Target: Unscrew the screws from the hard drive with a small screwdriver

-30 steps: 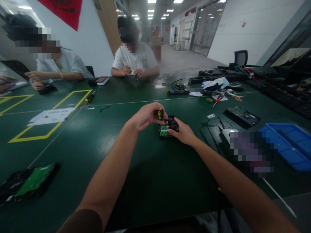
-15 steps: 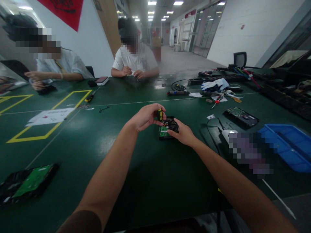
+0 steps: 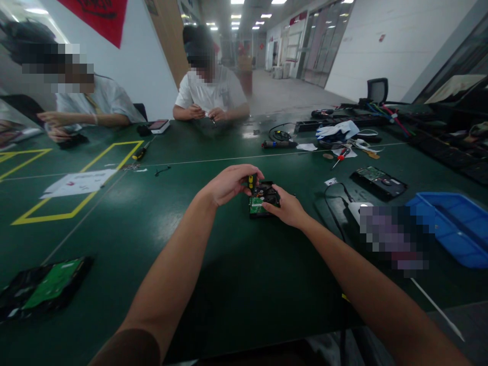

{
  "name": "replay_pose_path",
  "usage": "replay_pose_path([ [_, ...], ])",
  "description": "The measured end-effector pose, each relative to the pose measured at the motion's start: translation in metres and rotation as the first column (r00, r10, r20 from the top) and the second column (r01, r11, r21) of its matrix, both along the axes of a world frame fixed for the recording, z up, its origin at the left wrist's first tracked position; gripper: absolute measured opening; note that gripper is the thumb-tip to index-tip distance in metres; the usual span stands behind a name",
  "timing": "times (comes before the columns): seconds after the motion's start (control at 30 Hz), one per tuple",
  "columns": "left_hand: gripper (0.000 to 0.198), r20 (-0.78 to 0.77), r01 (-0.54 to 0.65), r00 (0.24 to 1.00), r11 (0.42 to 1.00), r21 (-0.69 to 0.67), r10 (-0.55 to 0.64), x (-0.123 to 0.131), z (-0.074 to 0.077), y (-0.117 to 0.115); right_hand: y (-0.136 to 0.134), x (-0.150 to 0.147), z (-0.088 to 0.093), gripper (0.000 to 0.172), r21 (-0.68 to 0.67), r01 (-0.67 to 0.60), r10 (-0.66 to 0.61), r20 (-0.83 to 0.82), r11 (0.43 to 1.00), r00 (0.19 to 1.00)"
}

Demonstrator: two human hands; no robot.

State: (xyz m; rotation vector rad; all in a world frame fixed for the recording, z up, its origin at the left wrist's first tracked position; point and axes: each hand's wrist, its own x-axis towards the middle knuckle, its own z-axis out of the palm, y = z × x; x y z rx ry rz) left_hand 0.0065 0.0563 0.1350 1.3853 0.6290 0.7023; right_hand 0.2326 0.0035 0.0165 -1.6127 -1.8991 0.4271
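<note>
A hard drive (image 3: 257,208) with a green circuit board lies on the dark green table in front of me. My left hand (image 3: 237,184) is closed around a black and yellow screwdriver (image 3: 251,181), held upright over the drive's far left part. The screwdriver's tip is too small to make out. From the right, my right hand (image 3: 288,206) grips the drive's edge, thumb on top. Part of the drive is hidden under my fingers.
A second hard drive (image 3: 378,182) and a blue tray (image 3: 453,223) lie to the right, beside a cabled device partly blurred out. Another drive (image 3: 49,287) is at the near left. A red screwdriver (image 3: 341,156) and white gloves (image 3: 337,130) lie farther back. Two people sit across the table.
The fingers of my left hand have shifted slightly on the screwdriver, and its handle looks turned. My right hand and the drive have stayed in place.
</note>
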Motion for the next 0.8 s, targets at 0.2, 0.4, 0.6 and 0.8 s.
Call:
replay_pose_path([
  [0.2, 0.028, -0.037, -0.034, 0.999, 0.999, 0.023, 0.034, -0.0028, 0.0034, -0.0014, -0.0024, -0.0016, 0.0033, 0.075, -0.012, 0.015, -0.015, -0.003, 1.000, 1.000],
  [0.4, 0.021, 0.005, -0.084, 0.996, 0.996, -0.033, 0.085, -0.0011, 0.0024, -0.0019, -0.0032, -0.0016, 0.0047, 0.073, -0.029, 0.017, -0.017, -0.003, 0.999, 1.000],
  [0.6, 0.023, 0.005, -0.095, 0.995, 0.995, -0.044, 0.095, -0.0011, 0.0057, -0.0034, -0.0026, -0.0011, 0.0049, 0.070, -0.029, 0.005, -0.005, -0.004, 1.000, 1.000],
  [0.8, 0.024, -0.023, -0.147, 0.989, 0.989, 0.027, 0.148, -0.0042, 0.0048, 0.0023, -0.0036, -0.0008, 0.0038, 0.074, -0.035, 0.016, -0.017, -0.013, 0.999, 1.000],
])
